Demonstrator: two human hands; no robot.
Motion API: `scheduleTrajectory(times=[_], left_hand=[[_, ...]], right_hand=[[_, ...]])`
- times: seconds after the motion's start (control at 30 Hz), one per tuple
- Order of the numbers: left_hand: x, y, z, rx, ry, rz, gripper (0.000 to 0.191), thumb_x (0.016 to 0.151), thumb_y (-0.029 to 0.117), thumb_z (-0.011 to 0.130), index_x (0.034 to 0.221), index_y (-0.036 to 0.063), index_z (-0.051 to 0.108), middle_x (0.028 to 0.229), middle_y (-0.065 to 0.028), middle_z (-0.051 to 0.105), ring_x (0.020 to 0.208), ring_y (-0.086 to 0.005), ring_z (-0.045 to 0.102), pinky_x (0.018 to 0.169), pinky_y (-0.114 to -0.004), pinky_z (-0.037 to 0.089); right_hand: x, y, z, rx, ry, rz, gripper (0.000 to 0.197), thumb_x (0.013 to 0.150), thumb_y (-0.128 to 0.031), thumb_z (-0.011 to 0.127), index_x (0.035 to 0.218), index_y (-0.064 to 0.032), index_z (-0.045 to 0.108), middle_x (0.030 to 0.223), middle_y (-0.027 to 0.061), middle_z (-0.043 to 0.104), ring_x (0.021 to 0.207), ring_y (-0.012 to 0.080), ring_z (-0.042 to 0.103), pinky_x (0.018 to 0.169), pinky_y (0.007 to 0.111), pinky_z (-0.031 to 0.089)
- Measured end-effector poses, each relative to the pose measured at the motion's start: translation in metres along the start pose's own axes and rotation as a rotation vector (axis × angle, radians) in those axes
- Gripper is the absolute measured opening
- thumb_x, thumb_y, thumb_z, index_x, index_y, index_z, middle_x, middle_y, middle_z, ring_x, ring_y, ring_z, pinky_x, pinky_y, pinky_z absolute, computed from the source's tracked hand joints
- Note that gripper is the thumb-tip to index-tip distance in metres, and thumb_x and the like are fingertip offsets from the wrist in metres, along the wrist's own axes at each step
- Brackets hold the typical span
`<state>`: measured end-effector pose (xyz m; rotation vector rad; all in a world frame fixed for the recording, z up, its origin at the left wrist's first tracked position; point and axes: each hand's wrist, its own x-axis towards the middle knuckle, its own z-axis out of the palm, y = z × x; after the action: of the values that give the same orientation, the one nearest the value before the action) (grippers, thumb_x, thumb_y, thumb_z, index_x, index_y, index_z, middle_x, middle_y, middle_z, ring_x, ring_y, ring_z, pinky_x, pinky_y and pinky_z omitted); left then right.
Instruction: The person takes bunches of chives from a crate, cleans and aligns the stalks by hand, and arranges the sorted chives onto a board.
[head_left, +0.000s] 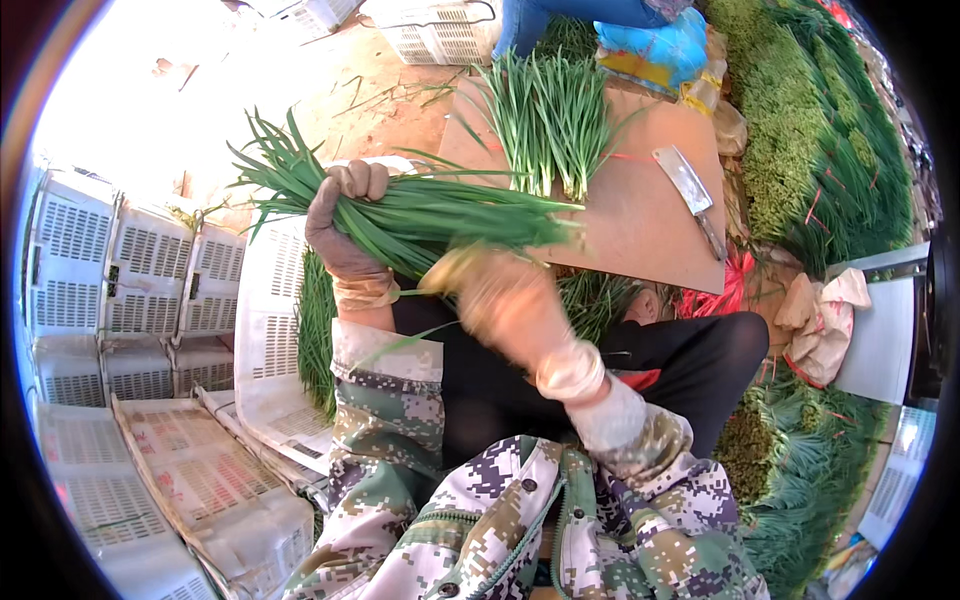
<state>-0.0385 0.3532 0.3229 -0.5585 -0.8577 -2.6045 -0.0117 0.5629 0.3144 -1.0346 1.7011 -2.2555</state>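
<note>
My left hand (349, 225), in a stained glove, is closed around a large bunch of Chinese chives (442, 206). The bunch lies nearly level in the air, leaf tips to the left and cut stem ends to the right. My right hand (495, 285), also gloved, is motion-blurred just below the stems; whether its fingers grip any leaves cannot be made out. Beyond the bunch, two smaller bundles of chives (551, 127) rest on a brown board (637, 217). A cleaver (686, 184) with a dark handle lies on the board's right side.
A white plastic crate (266, 330) holding chives stands at my left, with several more crates (146, 262) stacked beyond. Chive heaps (817, 150) lie at the right. Red twine (720, 289) sits by the board's near edge. Another person's jeans-clad leg (525, 26) is across from me.
</note>
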Motion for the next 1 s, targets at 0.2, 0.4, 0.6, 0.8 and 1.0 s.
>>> scheduleTrajectory(times=[0.2,0.4,0.6,0.8,1.0], left_hand=[[-0.006,0.01,-0.016,-0.087,0.0,0.018,0.022,0.095,0.018,0.054,0.078,0.0091,0.042,0.077,0.0001,0.036,0.076,-0.0145,0.038,0.072,-0.029,0.037],[-0.009,0.019,-0.006,-0.331,-0.006,0.074,0.024,0.094,0.017,0.053,0.075,0.0137,0.038,0.075,0.0016,0.035,0.074,-0.0136,0.038,0.073,-0.03,0.038],[-0.009,0.018,-0.007,-0.497,-0.031,0.118,0.027,0.092,0.019,0.055,0.073,0.0162,0.036,0.073,0.0034,0.036,0.071,-0.0116,0.041,0.072,-0.029,0.04],[-0.008,0.018,-0.001,-0.413,-0.039,0.091,0.026,0.091,0.019,0.057,0.073,0.0173,0.038,0.072,0.0048,0.037,0.071,-0.0105,0.043,0.071,-0.029,0.041],[-0.008,0.014,-0.008,-0.41,-0.053,0.076,0.024,0.092,0.019,0.055,0.075,0.0175,0.039,0.073,0.004,0.038,0.072,-0.0115,0.043,0.073,-0.03,0.041]], right_hand=[[-0.031,-0.064,-0.016,0.188,-0.616,0.167,0.019,0.093,-0.007,0.067,0.111,-0.0012,0.072,0.096,0.0145,0.074,0.074,0.0187,0.069,0.067,0.028,0.054],[-0.096,-0.049,-0.139,-0.178,-0.354,0.816,0.022,0.094,-0.019,0.063,0.101,-0.0004,0.074,0.097,0.0142,0.074,0.078,0.0275,0.07,0.075,0.037,0.056],[-0.086,-0.019,-0.129,-0.866,-0.039,0.408,0.031,0.092,-0.025,0.065,0.109,0.0002,0.069,0.101,0.0184,0.07,0.095,0.0366,0.066,0.084,0.042,0.052],[-0.066,0.01,-0.116,-0.533,-0.11,0.388,0.053,0.094,-0.042,0.066,0.126,-0.0002,0.06,0.106,0.0199,0.069,0.097,0.031,0.066,0.088,0.039,0.051],[-0.06,0.023,-0.084,-0.244,-0.154,0.621,0.042,0.093,-0.036,0.068,0.112,0.0023,0.068,0.089,0.0174,0.069,0.084,0.0211,0.067,0.079,0.036,0.051]])
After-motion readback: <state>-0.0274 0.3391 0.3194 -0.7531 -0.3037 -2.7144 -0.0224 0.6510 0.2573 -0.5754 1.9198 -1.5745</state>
